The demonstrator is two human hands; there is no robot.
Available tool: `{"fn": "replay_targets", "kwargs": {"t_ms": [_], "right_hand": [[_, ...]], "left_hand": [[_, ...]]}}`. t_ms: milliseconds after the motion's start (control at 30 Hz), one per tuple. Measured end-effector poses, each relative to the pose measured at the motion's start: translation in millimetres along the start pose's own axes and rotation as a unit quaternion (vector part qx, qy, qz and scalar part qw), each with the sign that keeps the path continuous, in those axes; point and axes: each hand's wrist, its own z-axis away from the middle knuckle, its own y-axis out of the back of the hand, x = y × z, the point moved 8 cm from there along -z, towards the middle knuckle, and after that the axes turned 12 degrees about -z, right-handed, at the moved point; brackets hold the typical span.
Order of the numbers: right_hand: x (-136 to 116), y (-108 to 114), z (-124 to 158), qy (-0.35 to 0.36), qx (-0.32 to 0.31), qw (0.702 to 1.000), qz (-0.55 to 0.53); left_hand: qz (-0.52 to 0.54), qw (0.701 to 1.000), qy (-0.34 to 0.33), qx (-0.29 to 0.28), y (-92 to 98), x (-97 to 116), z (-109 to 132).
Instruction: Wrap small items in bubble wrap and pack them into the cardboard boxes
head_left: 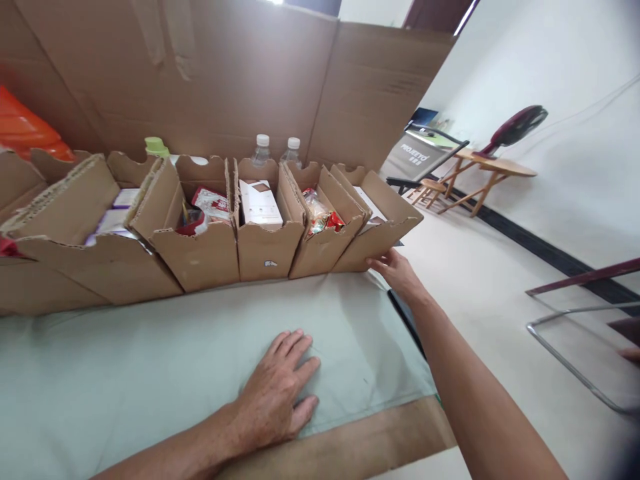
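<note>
My left hand point(283, 387) lies flat on the pale green cloth point(165, 360), fingers spread and holding nothing. At the right end of a row of open cardboard bins, my right hand point(397, 272) touches the lower front corner of the last cardboard bin point(377, 239). Its thumb reaches along the bin's front, while the other fingers are partly hidden around the side. A white box point(370, 205) sits inside that bin. In the neighbouring cardboard bin point(317, 257) are shiny wrapped packets point(320, 212).
More bins stand to the left; one holds a white box point(261, 203), another a red and white packet point(213, 203). Behind them are two clear bottles point(261, 150) and a tall cardboard panel point(225, 80). A fan point(515, 130) tops a wooden table point(505, 167) at the right.
</note>
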Motion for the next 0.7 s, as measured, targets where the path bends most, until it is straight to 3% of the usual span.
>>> {"fn": "replay_targets", "kwargs": {"t_ms": [133, 167, 267, 333, 400, 467, 533, 600, 700], "right_hand": [[-49.7, 4.7, 48.7, 0.090, 0.139, 0.985, 0.046], [-68.8, -7.0, 58.8, 0.129, 0.130, 0.981, 0.057], [-113.0, -68.8, 65.6, 0.176, -0.004, 0.978, 0.109], [-126.8, -102.9, 55.1, 0.170, -0.061, 0.966, 0.184], [-133.0, -119.0, 43.8, 0.167, -0.073, 0.954, 0.236], [-137.2, -119.4, 44.7, 0.178, -0.058, 0.949, 0.254], [-140.7, -111.4, 64.2, 0.198, -0.044, 0.944, 0.259], [-144.5, -101.3, 100.5, 0.216, -0.040, 0.939, 0.264], [-163.6, -93.5, 176.9, 0.285, -0.039, 0.920, 0.267]], "left_hand": [[0.015, 1.000, -0.010, 0.006, 5.0, 0.5, -1.1], [0.016, 1.000, -0.013, 0.009, 5.8, 0.1, -1.2], [0.025, 0.999, -0.008, 0.026, 6.1, -3.3, -0.1], [0.049, 0.997, 0.006, 0.055, 6.3, -7.6, 1.7], [0.085, 0.990, 0.031, 0.108, 10.0, -14.9, 3.9], [0.123, 0.975, 0.067, 0.174, 17.6, -25.9, 6.1], [0.144, 0.959, 0.098, 0.222, 27.1, -36.7, 7.6], [0.164, 0.943, 0.133, 0.257, 39.5, -46.0, 11.5], [0.208, 0.917, 0.172, 0.292, 60.8, -48.0, 30.0]]}}
